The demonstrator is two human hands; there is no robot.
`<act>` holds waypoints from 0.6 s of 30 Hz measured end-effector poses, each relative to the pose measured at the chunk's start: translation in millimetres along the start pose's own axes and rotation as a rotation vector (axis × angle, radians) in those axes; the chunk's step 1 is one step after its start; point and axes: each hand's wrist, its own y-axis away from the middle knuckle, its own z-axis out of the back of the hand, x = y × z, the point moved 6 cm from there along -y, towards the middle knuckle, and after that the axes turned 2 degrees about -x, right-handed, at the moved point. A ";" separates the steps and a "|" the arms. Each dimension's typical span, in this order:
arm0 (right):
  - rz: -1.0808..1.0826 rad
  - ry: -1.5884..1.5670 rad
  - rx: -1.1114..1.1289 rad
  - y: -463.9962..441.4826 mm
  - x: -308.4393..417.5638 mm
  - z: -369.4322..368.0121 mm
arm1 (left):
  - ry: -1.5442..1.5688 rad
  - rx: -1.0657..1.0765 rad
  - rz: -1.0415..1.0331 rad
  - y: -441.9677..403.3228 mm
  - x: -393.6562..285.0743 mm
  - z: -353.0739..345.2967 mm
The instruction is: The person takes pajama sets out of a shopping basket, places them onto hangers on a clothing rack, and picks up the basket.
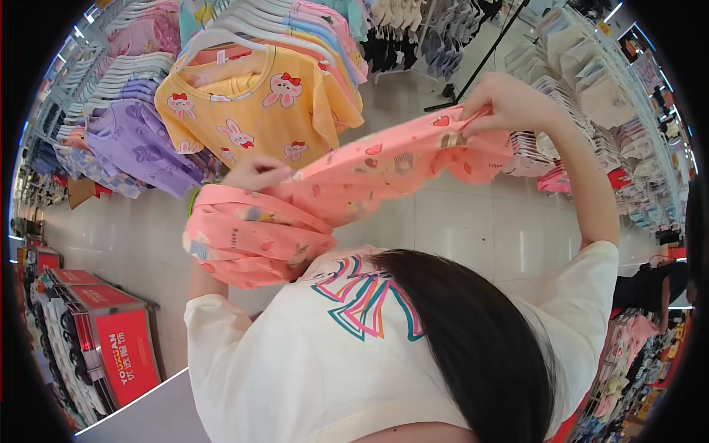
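So the pink cloth [369, 170] is up in the air between both hands, in front of the chest and over the floor [461, 236], with a big loose bunch of it draped around the left forearm. The right hand [495, 103] has the far end pinched between thumb and fingers. The left hand [255, 173] is closed small, fingertips together on the upper edge, just above the bunch.

For doing this bit well, I'd go for a light, even pull. Top edge looks pretty straight, bottom edge is wavy and sags, so I'd spread the right fingers down the end a little rather than haul harder on one corner. Thin-looking fabric like that probably creases or stretches if you yank it. I'd also mind the bunch on the forearm: tip that arm down and the folds could slide off toward the floor. And a bit more gap from the yellow shirt [247, 107] on its hanger [244, 37] wouldn't hurt, since it's right behind the left hand and could snag.

As for which way it points: the long axis runs on a slant, bunched end low by the left forearm, free end rising outward to the right hand. Can't tell which end is the garment's top, tbh.
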 end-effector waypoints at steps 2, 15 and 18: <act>0.221 0.287 -0.214 -2.0 -24.1 -5.8 | 0.092 0.029 -0.074 10.7 -3.8 12.1; 0.410 -0.590 -0.772 -26.1 9.6 49.1 | 0.189 -0.290 -0.885 -44.7 -160.8 -66.6; 0.369 -0.913 -0.778 -36.2 -8.2 58.9 | 0.088 0.119 -0.681 -86.7 -131.9 -109.6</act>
